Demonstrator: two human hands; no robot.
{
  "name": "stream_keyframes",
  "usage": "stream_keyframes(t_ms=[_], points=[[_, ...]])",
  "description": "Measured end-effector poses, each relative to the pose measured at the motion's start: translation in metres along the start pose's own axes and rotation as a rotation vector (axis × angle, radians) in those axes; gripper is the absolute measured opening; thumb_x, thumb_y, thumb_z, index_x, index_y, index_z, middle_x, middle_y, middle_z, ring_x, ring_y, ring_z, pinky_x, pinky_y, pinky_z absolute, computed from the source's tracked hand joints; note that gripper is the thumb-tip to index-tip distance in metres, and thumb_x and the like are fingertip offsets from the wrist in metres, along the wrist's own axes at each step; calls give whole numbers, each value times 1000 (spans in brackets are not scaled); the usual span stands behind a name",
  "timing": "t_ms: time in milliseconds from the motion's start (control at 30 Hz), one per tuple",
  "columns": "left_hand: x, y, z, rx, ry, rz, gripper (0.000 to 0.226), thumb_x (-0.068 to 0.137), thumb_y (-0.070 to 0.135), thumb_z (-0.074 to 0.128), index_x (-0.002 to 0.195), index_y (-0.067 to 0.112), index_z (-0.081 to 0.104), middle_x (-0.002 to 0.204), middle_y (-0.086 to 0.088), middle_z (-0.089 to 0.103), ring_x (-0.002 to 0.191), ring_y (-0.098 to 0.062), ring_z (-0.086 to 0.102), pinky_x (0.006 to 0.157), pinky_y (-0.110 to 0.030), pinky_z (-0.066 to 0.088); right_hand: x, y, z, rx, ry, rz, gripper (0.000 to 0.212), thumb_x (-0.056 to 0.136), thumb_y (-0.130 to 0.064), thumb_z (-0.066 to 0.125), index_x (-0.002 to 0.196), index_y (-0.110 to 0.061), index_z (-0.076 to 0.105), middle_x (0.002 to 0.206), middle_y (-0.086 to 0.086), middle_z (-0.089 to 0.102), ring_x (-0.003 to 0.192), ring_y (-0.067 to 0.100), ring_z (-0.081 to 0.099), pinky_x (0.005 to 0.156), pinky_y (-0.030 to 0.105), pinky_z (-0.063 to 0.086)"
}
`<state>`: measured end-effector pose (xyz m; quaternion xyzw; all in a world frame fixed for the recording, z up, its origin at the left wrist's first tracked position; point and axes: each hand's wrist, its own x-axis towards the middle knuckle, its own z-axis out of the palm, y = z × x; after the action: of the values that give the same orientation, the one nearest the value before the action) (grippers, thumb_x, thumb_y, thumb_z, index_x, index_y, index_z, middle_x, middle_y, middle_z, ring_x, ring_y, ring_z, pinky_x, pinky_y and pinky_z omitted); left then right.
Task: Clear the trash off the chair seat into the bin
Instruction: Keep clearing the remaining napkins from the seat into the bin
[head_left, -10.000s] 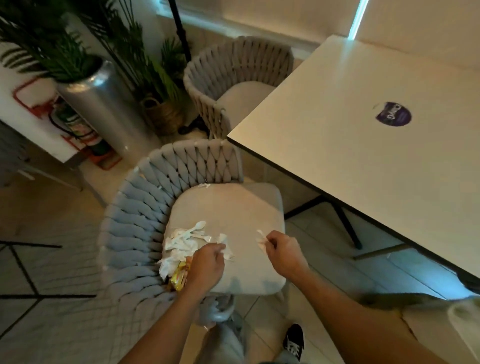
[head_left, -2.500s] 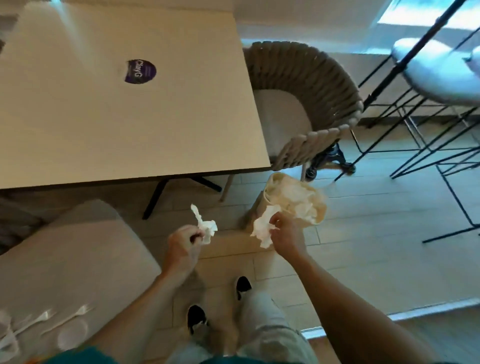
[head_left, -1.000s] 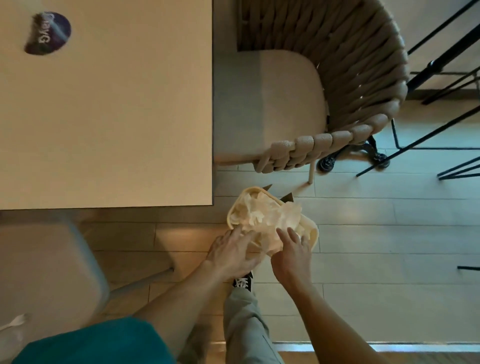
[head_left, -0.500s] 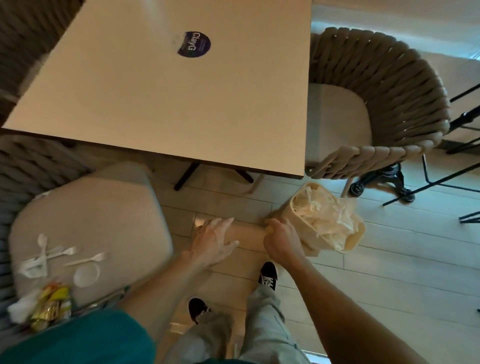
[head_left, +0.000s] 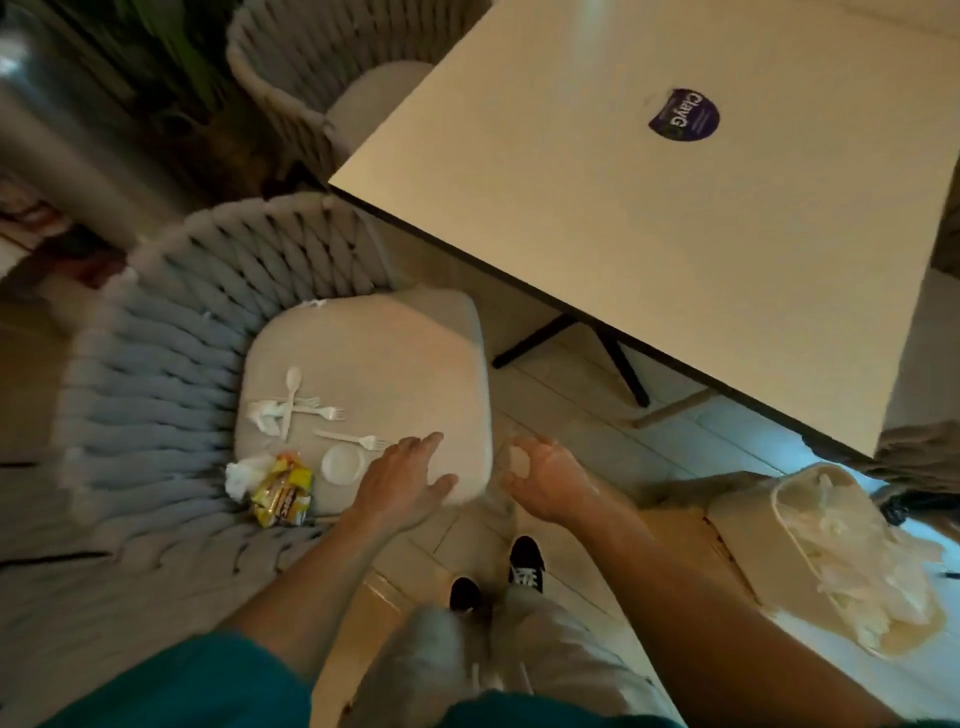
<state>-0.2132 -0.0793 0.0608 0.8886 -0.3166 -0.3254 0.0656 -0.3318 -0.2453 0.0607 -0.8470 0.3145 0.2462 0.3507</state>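
Where the frame's centre left shows the beige cushioned chair seat (head_left: 374, 358), ringed by a grey woven rope backrest (head_left: 171, 364), the trash lies along its lower-left part: white plastic forks and a spoon (head_left: 293, 405) crossed in a small heap, a lone white plastic fork (head_left: 353, 440) just below them, a round white plastic lid (head_left: 343, 464) beside that, and a crumpled white napkin (head_left: 244, 475) touching a yellow snack wrapper (head_left: 283, 491) at the seat's edge.

Left hand (head_left: 405, 483) — fingers spread and relaxed, grip released, over the seat's lower-right corner, near the lid. Right hand (head_left: 545, 480) — over the floor just right of the seat, fingers loosely curled; blurred, holding nothing that can be made out.

Beige plastic bin (head_left: 748, 540), lower right of the frame, tilted, already holding white paper trash (head_left: 862, 566). Cream square tabletop (head_left: 623, 208) with a purple round sticker (head_left: 683, 115), upper right.
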Motion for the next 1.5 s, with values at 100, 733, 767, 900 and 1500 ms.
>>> stream_keyframes(t_ms=[100, 733, 767, 900, 1500], points=[[-10, -39, -9, -73, 43, -105, 65, 92, 48, 49, 148, 25, 27, 146, -8, 40, 133, -27, 37, 103, -39, 38, 19, -29, 8, -72, -50, -74, 60, 91, -41, 55, 145, -22, 36, 145, 13, 39, 129, 30, 43, 105, 39, 40], [22, -313, -35, -325, 34, -505, 34, 86, 15, 56, 120, 20, 54, 129, -9, 53, 118, -27, 51, 96, -37, 44, 144, -252, 138, -196, -181, -190, 54, 91, -31, 55, 141, -20, 41, 140, 12, 41, 126, 30, 45, 104, 38, 41], [29, -324, -33, -347, 47, -521, 31, 84, 10, 58, 114, 17, 56, 125, -10, 54, 113, -28, 53, 93, -37, 45, 154, -263, 146, -200, -184, -202, 53, 92, -30, 54, 142, -21, 40, 142, 11, 40, 127, 30, 44, 104, 39, 40], [55, -351, -21, -358, 6, -542, 22, 80, 5, 62, 98, 18, 58, 118, -11, 50, 105, -29, 56, 88, -36, 46, 195, -294, 180, -235, -216, -253, 51, 91, -26, 54, 141, -22, 42, 144, 9, 38, 129, 30, 41, 104, 41, 41], [105, -384, 27, -342, -64, -558, 20, 91, 10, 54, 106, 4, 64, 115, -12, 62, 106, -26, 61, 86, -34, 53, 294, -345, 264, -497, -314, -366, 50, 86, -16, 56, 134, -11, 47, 140, 9, 31, 115, 35, 53, 89, 42, 49]])
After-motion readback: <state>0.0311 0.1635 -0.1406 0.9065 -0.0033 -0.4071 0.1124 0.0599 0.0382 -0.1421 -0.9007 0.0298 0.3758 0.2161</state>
